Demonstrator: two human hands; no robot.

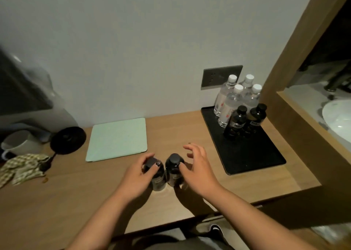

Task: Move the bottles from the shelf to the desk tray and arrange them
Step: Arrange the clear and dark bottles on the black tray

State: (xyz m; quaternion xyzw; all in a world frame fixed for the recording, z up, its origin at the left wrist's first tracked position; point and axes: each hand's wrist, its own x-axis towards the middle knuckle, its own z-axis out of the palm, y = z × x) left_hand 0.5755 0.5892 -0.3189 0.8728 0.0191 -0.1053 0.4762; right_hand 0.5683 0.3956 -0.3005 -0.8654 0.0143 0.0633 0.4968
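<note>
Gripping the left dark bottle (pixel 156 173) by its cap with left hand (pixel 136 175) while right hand (pixel 197 166) hovers open-fingered beside the right one (pixel 174 171), both upright and touching on the desk (pixel 76 202), you risk toppling them short of the tray (pixel 247 154).

Head view, close, angled down over desk (pixel 57 202); left edge blurred.

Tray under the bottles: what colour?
Black; the tray shows best in the head view.
</note>
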